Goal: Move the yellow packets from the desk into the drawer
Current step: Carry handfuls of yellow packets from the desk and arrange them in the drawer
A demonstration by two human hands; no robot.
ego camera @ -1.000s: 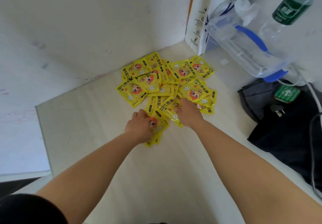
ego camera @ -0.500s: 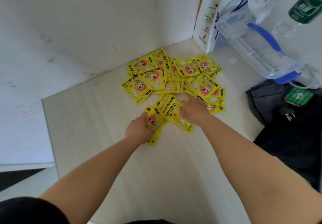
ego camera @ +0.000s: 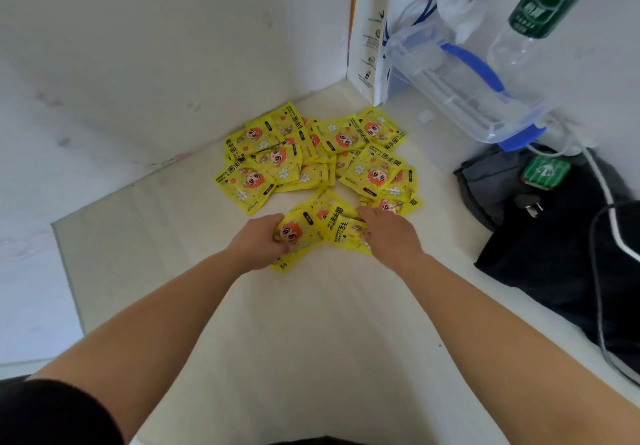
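A pile of several yellow packets (ego camera: pixel 311 154) with a cartoon face lies on the pale desk (ego camera: pixel 311 323) near the back corner. A small bunch of packets (ego camera: pixel 329 223) sits apart at the pile's near edge, between my hands. My left hand (ego camera: pixel 258 242) is curled around the left packets of that bunch. My right hand (ego camera: pixel 389 233) rests on the right packets with fingers pressed on them. No drawer is in view.
A white paper bag (ego camera: pixel 374 29), a clear plastic box with blue handle (ego camera: pixel 467 88) and a green-labelled bottle (ego camera: pixel 540 8) stand at the back right. Dark clothing (ego camera: pixel 554 237) with a white cable (ego camera: pixel 602 185) and a green card (ego camera: pixel 545 171) covers the right side. White walls close the left and back.
Both hands have pulled a small bunch of packets toward me, away from the main pile. My left hand has closed further around its packets.
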